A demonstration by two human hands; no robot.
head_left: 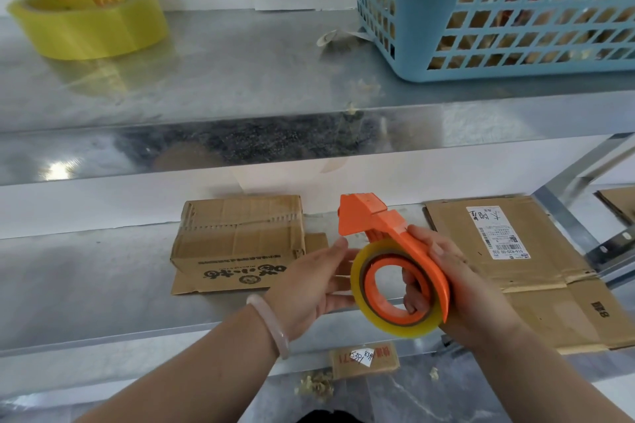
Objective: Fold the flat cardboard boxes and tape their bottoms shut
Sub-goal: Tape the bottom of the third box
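My right hand (457, 288) grips an orange tape dispenser (378, 223) loaded with a clear tape roll (395, 323), its fingers curled through the roll's core. My left hand (312, 285) touches the left side of the roll with fingers nearly straight. Behind them on the lower metal shelf (86, 278) lies a flattened cardboard box with dark print (237, 244). A larger flat cardboard box with a white shipping label (508, 251) lies to the right, partly under my right hand.
On the upper shelf (223, 79) a yellow tape roll (89, 21) sits at the left and a blue plastic basket (498, 14) at the right. A small cardboard piece (364, 359) and scraps lie on the floor below. A metal shelf post (563, 216) rises at right.
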